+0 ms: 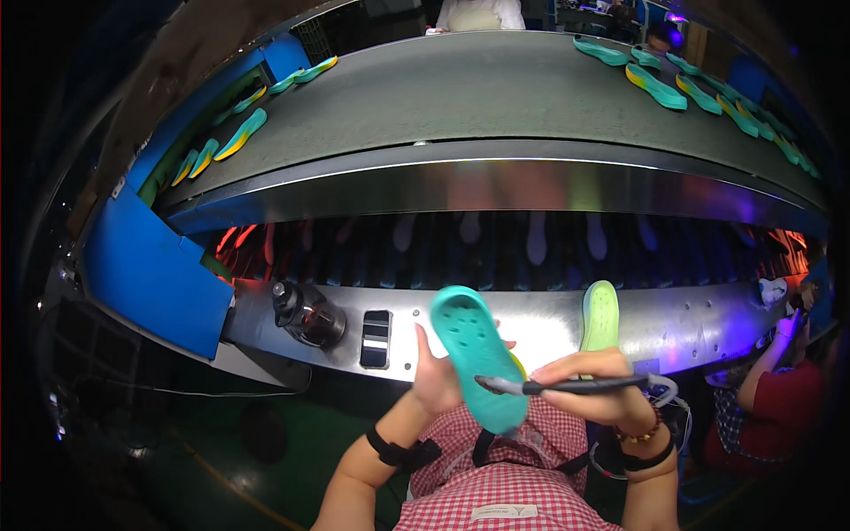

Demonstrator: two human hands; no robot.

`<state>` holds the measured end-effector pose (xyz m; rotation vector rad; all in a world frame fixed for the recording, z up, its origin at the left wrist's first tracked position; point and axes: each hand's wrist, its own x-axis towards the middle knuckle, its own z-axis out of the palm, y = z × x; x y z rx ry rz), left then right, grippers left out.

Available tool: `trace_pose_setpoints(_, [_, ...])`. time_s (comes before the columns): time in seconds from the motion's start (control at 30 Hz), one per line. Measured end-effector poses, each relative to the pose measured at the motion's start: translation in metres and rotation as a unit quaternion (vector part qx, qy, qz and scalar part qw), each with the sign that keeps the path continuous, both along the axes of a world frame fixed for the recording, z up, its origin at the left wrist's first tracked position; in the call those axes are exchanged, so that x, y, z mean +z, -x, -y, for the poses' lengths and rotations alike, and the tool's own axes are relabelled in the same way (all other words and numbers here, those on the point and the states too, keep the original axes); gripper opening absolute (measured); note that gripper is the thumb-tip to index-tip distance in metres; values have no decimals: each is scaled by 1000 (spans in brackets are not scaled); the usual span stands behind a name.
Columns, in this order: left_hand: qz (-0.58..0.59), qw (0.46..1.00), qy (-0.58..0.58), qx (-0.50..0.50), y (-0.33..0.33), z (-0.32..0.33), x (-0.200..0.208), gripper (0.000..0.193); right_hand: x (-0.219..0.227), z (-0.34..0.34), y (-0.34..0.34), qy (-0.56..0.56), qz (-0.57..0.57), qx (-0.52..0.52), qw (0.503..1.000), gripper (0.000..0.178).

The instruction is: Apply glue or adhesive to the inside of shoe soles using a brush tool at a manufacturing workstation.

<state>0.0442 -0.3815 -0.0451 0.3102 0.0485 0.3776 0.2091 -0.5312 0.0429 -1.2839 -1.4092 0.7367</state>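
Note:
My left hand (pixel 434 376) is closed round the edge of a teal shoe sole (pixel 474 341), held tilted in front of my apron. Holes dot its upper half, and a bit of yellow shows along its right edge. Between the fingers of my right hand (pixel 598 403) is a brush (pixel 580 386) with a black handle and a clear tube at its back end. The bristles lie over the sole's lower half; whether they touch it I cannot tell. Just beyond my right hand, a light green sole (pixel 601 317) rests on the metal ledge (pixel 540 310).
A dark see-through jug (pixel 310 317) and a phone (pixel 376 339) are on the ledge to the left. Behind it runs a grey conveyor belt (pixel 425 97) with several teal-and-yellow soles (pixel 655 87) at both ends. More soles sit underneath. A co-worker in red (pixel 788 398) is at the right.

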Motion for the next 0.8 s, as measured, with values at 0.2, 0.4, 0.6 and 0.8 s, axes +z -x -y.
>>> trace_pose_setpoints(0.2, [-59, 998, 18, -27, -8, 16, -26, 88, -43, -9, 13, 31, -8, -57, 998, 18])
trace_pose_setpoints(0.4, [-112, 988, 2, 110, 0, 1, -17, 84, -26, 6, 21, -21, 102, 98, 990, 17])
trace_pose_setpoints(0.6, [-105, 986, -7, 133, -12, 22, 11, 87, -20, -17, 29, -73, 45, -24, 996, 19])
trace_pose_setpoints(0.8, [-111, 973, -9, 203, -6, 14, 33, 85, -23, 1, 23, -42, -51, -4, 998, 23])
